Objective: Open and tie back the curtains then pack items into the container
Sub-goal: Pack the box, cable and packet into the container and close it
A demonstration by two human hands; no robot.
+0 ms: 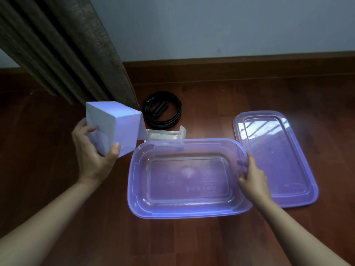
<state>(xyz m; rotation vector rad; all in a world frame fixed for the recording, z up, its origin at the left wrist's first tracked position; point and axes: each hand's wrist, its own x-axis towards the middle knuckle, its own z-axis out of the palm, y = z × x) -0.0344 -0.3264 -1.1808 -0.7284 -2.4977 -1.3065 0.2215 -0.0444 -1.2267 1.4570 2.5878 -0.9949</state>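
The left hand [92, 150], fingers wrapped around a white box [113, 125] at centre left, lifts it toward the open container [134, 181]; right hand [253, 179] fingers pinch its rim, likely steadying it

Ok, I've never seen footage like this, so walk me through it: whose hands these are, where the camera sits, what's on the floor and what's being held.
There is no machine here. A person wears one wide-angle camera on the head, which looks forward and down, so the two bare arms that reach in from the bottom are the wearer's own.

The left hand holds a white box up off the floor, tilted. The right hand grips the right rim of the open container, a clear purple tub that looks empty.

On the wooden floor the lid lies flat to the right of the container. Behind the container lie a clear packet and a coiled black cord; what it is exactly is hard to tell. A curtain hangs at the upper left, against the wall.
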